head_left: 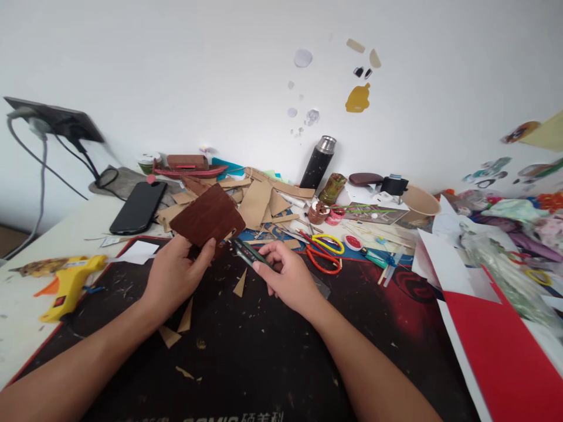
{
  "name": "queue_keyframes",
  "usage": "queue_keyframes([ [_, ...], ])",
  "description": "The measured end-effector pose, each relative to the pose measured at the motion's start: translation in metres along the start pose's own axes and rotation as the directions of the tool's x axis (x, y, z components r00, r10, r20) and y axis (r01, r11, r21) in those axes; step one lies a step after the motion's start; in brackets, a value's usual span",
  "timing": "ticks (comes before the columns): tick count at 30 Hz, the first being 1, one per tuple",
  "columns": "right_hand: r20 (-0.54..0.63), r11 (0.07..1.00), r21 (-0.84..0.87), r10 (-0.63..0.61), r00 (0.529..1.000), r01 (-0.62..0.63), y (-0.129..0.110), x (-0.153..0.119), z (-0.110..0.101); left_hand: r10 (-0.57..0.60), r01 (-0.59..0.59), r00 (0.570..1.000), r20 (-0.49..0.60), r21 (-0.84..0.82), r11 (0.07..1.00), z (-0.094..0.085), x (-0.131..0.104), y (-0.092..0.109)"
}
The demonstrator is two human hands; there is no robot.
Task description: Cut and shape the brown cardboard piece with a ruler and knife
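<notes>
Tilting above the dark mat [264,363], the brown panel [206,217] is pinched at its near edge by the left hand [176,271]. Its right corner lies forward-left of the right hand [288,274], which grips a dark tool [247,252], long axis slanting toward that corner, tip beside it.

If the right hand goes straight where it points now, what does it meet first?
Probably the brown board in the left hand; the cutter that the right hand holds aims at its edge, though depth is unclear.
</notes>
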State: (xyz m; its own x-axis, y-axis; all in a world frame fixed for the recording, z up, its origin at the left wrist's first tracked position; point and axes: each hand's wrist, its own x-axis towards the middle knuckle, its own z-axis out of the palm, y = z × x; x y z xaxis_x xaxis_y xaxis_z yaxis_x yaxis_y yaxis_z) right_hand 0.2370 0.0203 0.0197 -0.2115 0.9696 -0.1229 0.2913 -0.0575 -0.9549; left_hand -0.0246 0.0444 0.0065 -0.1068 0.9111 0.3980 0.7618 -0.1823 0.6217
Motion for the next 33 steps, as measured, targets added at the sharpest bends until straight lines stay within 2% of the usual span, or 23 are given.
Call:
queue_keyframes([
  [4, -0.030, 0.998, -0.055, -0.023, 0.999, 0.021, 0.0006, 0.0013, -0.0009, 0.021, -0.021, 1.000, 0.002, 0.015, 1.000, 0.0008, -0.0008, 0.0006],
  [10, 0.025, 0.991, -0.133, -0.018, 1.000, 0.021, -0.0006, -0.0014, 0.0033, 0.058, -0.058, 0.998, 0.021, 0.009, 0.998, -0.0006, -0.0009, 0.0036],
  [16, -0.043, 0.985, -0.172, -0.020, 0.999, 0.012, -0.0012, -0.0007, -0.0006, 0.080, -0.080, 0.996, 0.033, 0.019, 0.997, -0.0013, -0.0005, 0.0052],
  [20, -0.016, 0.979, -0.205, -0.008, 1.000, 0.005, -0.0011, -0.0008, 0.0009, 0.082, -0.083, 0.996, 0.039, 0.033, 0.996, -0.0019, -0.0001, 0.0061],
  [33, 0.021, 0.993, -0.119, 0.025, 0.999, -0.022, 0.0022, 0.0000, 0.0050, 0.101, -0.103, 0.994, 0.047, 0.047, 0.994, -0.0011, 0.0005, 0.0056],
])
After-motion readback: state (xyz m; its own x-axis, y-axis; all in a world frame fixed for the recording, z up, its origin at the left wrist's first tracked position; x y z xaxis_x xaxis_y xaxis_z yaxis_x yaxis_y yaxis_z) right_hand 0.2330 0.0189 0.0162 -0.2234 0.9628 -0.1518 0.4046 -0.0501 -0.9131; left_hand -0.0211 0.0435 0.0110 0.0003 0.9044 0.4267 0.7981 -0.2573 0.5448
